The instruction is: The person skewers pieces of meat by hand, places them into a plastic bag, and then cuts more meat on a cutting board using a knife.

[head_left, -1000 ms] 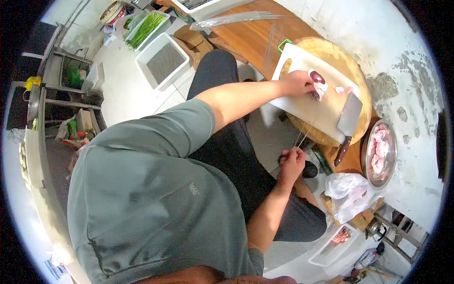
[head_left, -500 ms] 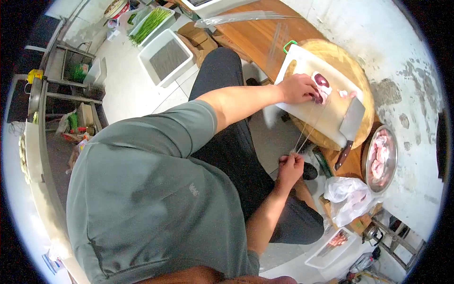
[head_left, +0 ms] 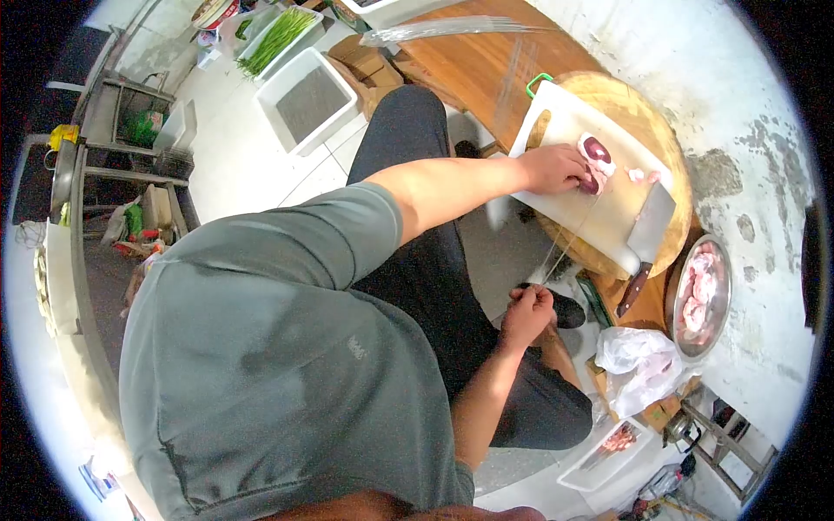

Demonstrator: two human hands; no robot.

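Note:
A white cutting board (head_left: 569, 213) lies on a round wooden block (head_left: 673, 165). Over its left part, my left hand (head_left: 553, 169) has its fingers closed on a piece of dark red and pale meat (head_left: 596, 149). Lower down, beside the board, my right hand (head_left: 528, 311) pinches thin skewers (head_left: 556, 252) that run up toward that meat. Small pale scraps (head_left: 643, 175) sit farther right on the board. A cleaver (head_left: 651, 219) rests at the board's right end, its dark handle pointing down.
A metal bowl (head_left: 704, 337) of pale meat stands right of the block. Below are a white plastic bag (head_left: 638, 352) and a tray (head_left: 578, 478) with meat pieces. Tubs with thin sticks (head_left: 310, 104) and green stalks (head_left: 280, 43) stand at the upper left.
The meat and my left hand have shifted slightly right in view along with the board. My right hand has moved a little down, still with the skewers.

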